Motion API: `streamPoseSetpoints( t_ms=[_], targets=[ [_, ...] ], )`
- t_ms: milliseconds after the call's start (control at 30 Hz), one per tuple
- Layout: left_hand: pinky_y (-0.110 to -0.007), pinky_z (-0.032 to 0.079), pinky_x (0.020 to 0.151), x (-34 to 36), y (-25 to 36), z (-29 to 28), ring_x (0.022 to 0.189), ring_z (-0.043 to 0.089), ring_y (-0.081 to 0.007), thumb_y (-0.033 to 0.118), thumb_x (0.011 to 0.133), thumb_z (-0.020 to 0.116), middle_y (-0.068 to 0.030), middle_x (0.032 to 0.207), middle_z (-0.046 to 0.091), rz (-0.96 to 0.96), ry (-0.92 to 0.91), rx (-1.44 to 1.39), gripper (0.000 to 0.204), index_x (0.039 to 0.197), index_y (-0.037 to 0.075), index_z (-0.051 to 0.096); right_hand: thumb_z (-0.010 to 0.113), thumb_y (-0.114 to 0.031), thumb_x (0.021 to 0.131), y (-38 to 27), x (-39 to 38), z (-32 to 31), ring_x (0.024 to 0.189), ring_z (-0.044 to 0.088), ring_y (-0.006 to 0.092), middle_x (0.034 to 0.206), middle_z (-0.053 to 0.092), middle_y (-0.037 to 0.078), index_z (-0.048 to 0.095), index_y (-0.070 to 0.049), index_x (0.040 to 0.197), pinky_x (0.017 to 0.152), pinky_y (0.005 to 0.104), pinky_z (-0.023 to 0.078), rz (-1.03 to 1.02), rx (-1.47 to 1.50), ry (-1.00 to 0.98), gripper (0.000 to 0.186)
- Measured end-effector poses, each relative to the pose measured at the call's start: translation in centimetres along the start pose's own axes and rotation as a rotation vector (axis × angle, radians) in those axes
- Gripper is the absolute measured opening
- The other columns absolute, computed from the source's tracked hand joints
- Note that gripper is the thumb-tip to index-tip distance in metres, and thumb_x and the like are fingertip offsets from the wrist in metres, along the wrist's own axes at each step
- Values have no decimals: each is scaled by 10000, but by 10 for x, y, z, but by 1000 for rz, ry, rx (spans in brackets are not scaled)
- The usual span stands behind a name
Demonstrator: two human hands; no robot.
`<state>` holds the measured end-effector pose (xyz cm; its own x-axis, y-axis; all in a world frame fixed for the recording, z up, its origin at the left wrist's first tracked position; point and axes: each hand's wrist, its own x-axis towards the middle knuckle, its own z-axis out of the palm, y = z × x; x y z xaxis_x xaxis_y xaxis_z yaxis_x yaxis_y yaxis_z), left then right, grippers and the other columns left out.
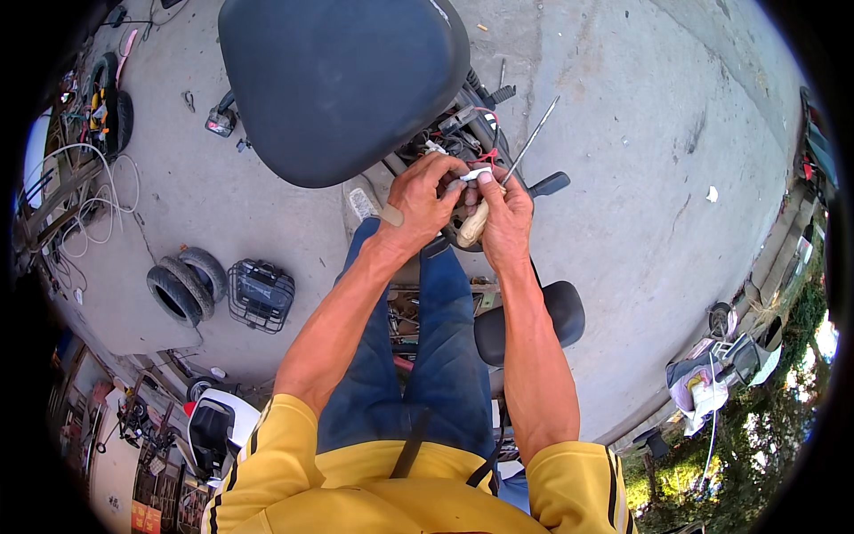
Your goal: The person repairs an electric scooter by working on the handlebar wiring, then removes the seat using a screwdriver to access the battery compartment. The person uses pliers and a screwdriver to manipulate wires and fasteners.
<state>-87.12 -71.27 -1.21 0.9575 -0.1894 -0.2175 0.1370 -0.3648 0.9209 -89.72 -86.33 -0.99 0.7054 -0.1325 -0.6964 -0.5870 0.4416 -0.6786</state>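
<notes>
In front of me, both hands meet over the exposed wiring [451,133] of a vehicle, just beside its big black seat [342,84]. My left hand [422,200] is closed, its fingertips pinching a small white piece [476,173], perhaps a connector or tape. The thumb of my right hand [507,222] presses on the same white piece. That hand also grips a screwdriver [534,138], its long metal shaft pointing up and right and its tan handle below the palm. A red wire [487,156] loops just above the fingers. The fingers partly hide the white piece.
A smaller black seat pad [531,322] lies right of my legs. On the concrete at left are tyres [182,289], a black wire basket [260,295] and a cordless tool [221,120]. Tools lie in a tray [405,325] between my legs. Hose coils [111,200] lie far left.
</notes>
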Motion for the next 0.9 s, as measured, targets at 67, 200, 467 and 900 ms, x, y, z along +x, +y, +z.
streamPoseSetpoints(
  t_ms=[67,200,467,900],
  targets=[
    [-362,558,722,-1,-1,2,833,695,-244,-19,875,725,-92,970,677,-4,11,14,227,1089,31,670,681,-140,1028,1,0,-1,672,591,73,817,667,18,654,7,1178,595,226,482,-9,-22,-1,212],
    [-430,549,758,-3,-2,9,890,688,-323,-4,860,725,-110,952,663,-13,40,15,215,1064,40,672,705,-125,1008,2,-1,-1,673,589,71,821,670,19,663,14,1175,601,230,482,-36,-136,19,222],
    [-391,558,724,-4,-6,8,884,681,-259,-12,862,729,-88,968,656,70,97,49,270,1118,54,673,718,-146,1005,-4,2,-6,649,593,76,793,668,28,671,24,1124,574,238,483,-23,-123,74,212],
    [-246,515,567,-24,1,24,700,603,-74,106,1025,593,-14,877,664,-706,129,-911,145,1096,14,679,717,-93,970,-13,-7,0,601,592,105,755,665,44,683,32,1063,560,262,488,128,-137,65,160]
  ],
)
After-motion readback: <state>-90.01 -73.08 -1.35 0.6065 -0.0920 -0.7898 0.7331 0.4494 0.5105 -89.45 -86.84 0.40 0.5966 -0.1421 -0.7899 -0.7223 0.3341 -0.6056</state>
